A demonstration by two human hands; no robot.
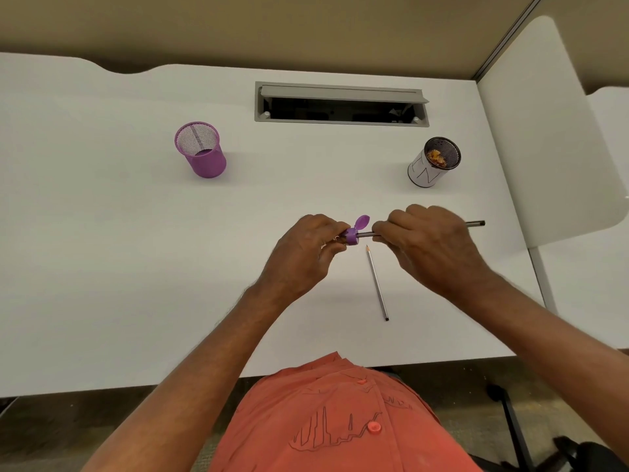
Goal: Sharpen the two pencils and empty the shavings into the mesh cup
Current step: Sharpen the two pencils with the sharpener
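Pencils are the matter here: one thin grey pencil with a black end cap (474, 223) is pushed with its tip into a small purple plastic sharpener with an open flip lid (354, 234), above the middle of the white desk (102, 233). The left hand (299, 253) pinches the sharpener, fingers and thumb curled tight around its body. The right hand (432, 240) closes its fingers on the pencil shaft just beside the sharpener mouth, and the capped end sticks out toward 3 o'clock. The second grey pencil (377, 282) lies on the desk toward 5 o'clock from the sharpener, with a tip that looks already pointed.

So I judge the step in hand is the sharpening of the second pencil. The next move calls for turning the shaft with the right hand while the left keeps the sharpener steady.

After this, the shavings must go into a mesh cup. A white-wrapped dark mesh cup holding orange shavings (434, 161) stands at 2 o'clock; an empty-looking purple mesh cup (200, 149) stands at 10 o'clock.
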